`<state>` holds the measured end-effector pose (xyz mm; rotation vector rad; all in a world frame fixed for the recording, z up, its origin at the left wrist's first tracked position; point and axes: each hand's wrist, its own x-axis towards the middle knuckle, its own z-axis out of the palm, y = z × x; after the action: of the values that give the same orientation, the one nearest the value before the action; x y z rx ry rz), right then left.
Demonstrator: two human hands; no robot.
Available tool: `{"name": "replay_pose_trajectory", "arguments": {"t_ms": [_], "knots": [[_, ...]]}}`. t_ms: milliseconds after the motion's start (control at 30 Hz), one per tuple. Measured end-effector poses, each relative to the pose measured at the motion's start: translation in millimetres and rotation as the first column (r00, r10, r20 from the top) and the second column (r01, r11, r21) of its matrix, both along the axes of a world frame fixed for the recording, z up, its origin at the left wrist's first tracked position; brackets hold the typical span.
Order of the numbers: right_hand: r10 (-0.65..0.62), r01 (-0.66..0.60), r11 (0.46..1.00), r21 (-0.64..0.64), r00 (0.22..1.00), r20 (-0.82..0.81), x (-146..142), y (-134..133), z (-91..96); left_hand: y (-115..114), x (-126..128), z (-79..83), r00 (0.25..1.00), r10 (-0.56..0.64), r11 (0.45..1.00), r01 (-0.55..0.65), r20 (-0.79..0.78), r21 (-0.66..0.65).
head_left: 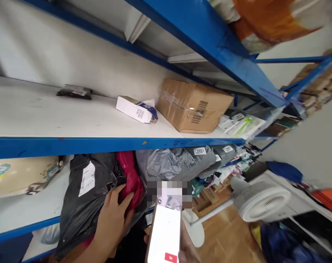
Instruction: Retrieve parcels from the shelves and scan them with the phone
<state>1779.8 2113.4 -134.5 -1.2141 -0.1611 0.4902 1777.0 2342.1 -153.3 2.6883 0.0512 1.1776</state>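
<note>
My left hand is on a magenta plastic parcel bag, its bent fingers closed on the bag's side. Against that wrist leans a black plastic parcel bag with a white label, sticking out past the lower shelf's edge. A smartphone with a bright white screen and a red button near its bottom is in my right hand, held upright in front of the shelf. Grey parcel bags with number labels lie just beyond the phone. Part of the picture above the phone is pixelated.
On the upper shelf are a small black packet, a white box and a brown carton. A cream patterned bag lies below left. Blue beams cross overhead. A white fan stands at right.
</note>
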Motion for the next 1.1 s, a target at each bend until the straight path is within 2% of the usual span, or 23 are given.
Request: {"name": "replay_pose_trajectory", "arguments": {"t_ms": [67,133,333,533,633,700,767,900,967,1033,1100], "knots": [[0.043,-0.013,0.983,0.182,0.986,-0.163,-3,8,9.4,0,3,2.9,1.0,-0.007,0.999,0.008,-0.023,0.047],[0.083,0.001,0.95,0.311,0.963,-0.256,-5,14,19.0,4,6,6.6,0.999,-0.019,0.997,0.023,-0.047,0.08],[0.0,0.1,0.908,0.408,0.971,-0.238,-8,11,37.1,19,18,18.4,0.993,-0.058,0.98,0.076,-0.101,0.185],[-0.157,0.285,0.893,0.348,0.923,-0.352,10,4,43.5,29,25,19.2,0.982,-0.171,0.945,0.185,-0.078,0.268],[-0.195,0.375,0.869,0.322,0.859,-0.473,14,14,37.6,37,27,15.7,0.975,-0.209,0.93,0.223,-0.08,0.293],[-0.271,0.476,0.832,0.285,0.796,-0.541,10,23,33.1,41,29,13.9,0.965,-0.252,0.919,0.261,-0.07,0.295],[-0.312,0.532,0.8,0.278,0.765,-0.564,2,35,30.9,46,32,13.0,0.946,-0.32,0.904,0.322,-0.052,0.283],[-0.278,0.485,0.774,0.407,0.838,-0.469,-27,59,28.0,56,36,12.1,0.897,-0.439,0.89,0.426,0.05,0.159],[-0.366,0.534,0.75,0.39,0.827,-0.427,-44,72,19.8,63,35,10.9,0.867,-0.484,0.875,0.479,0.119,0.074],[-0.505,0.626,0.715,0.309,0.77,-0.391,-62,86,5.9,71,33,9.1,0.84,-0.514,0.854,0.521,0.174,0.008],[-0.59,0.688,0.68,0.253,0.719,-0.368,-76,103,-9.2,79,29,7.3,0.819,-0.529,0.835,0.549,0.224,-0.035]]}}
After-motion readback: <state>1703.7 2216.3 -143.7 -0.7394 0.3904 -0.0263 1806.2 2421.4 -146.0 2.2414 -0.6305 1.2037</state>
